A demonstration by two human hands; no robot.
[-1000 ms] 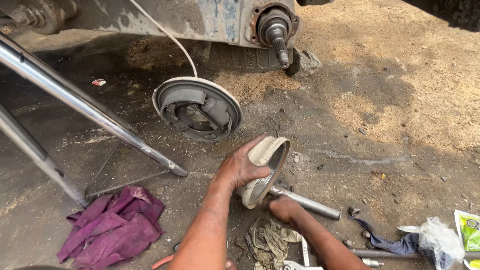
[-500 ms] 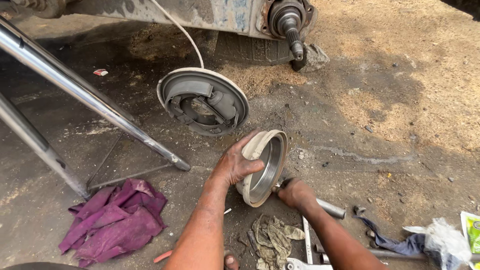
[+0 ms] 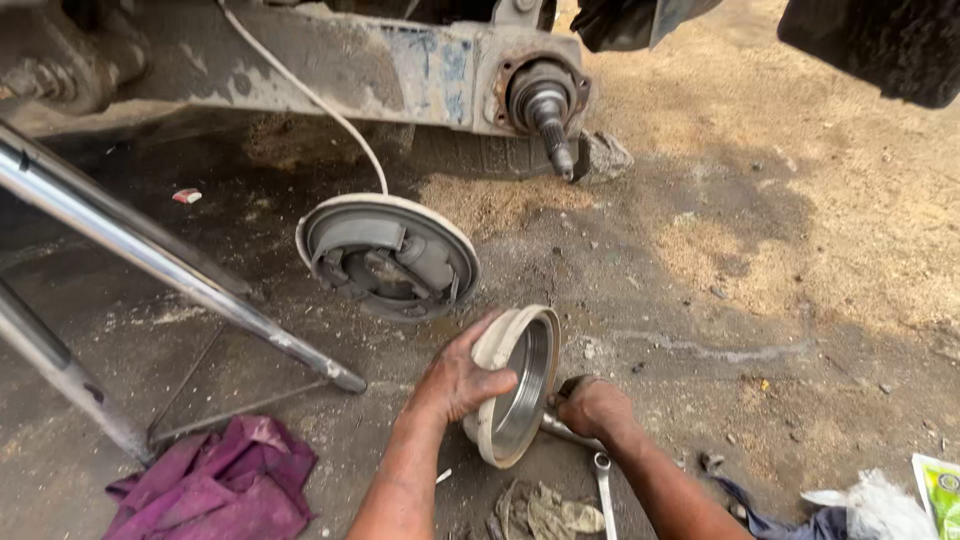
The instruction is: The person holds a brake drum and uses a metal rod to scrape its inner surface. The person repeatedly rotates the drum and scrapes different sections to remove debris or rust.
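A round metal brake drum (image 3: 520, 390) stands on its edge on the dirty concrete ground, open side to the right. My left hand (image 3: 455, 380) grips its cream-coloured outer rim and holds it upright. My right hand (image 3: 592, 407) is closed on a metal tool (image 3: 560, 430) right beside the drum's open side; most of the tool is hidden under the hand. Beyond the drum lies a brake backing plate (image 3: 390, 258) with its shoes, tied by a white cable (image 3: 310, 95) to the vehicle's axle.
A bare axle spindle (image 3: 548, 108) sticks out from the rusty axle beam above. Shiny metal stand legs (image 3: 150, 255) cross the left. A purple rag (image 3: 220, 485) lies lower left, a spanner (image 3: 603, 490) and grey rag (image 3: 535, 510) by my arms, plastic bags (image 3: 890, 500) lower right.
The view has shifted, so the drum and backing plate sit further right in frame. My right hand has moved up closer against the drum's open side. My left hand keeps its grip.
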